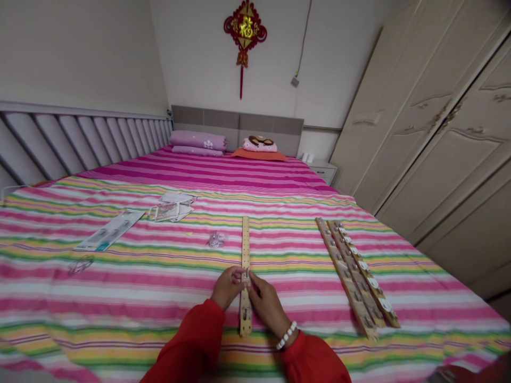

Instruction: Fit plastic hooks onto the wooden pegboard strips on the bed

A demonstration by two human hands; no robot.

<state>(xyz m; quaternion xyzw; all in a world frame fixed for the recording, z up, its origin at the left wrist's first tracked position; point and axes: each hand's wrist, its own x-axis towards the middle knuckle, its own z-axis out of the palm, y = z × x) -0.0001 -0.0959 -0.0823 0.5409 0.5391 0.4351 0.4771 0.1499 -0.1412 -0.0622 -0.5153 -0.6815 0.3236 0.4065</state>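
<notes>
A long, narrow wooden strip (245,239) with rows of small holes lies lengthwise in front of me on the striped bedspread. My left hand (227,288) is at its left edge, thumb and fingers pinched together over it. From the other side my right hand (268,304), with a white bead bracelet (287,336) on the wrist, reaches in with its fingers closed. Between the fingertips is a small metal piece (246,276) on the strip; its exact kind is too small to make out. Nearer me, another small metal piece (245,314) sits on the strip.
Three similar strips (351,271) with metal parts and white discs lie to the right. A small clear packet (216,240) is left of my strip. Farther left are thin clear-and-white packs (171,208), a long flat package (112,230) and a small tangled item (81,264).
</notes>
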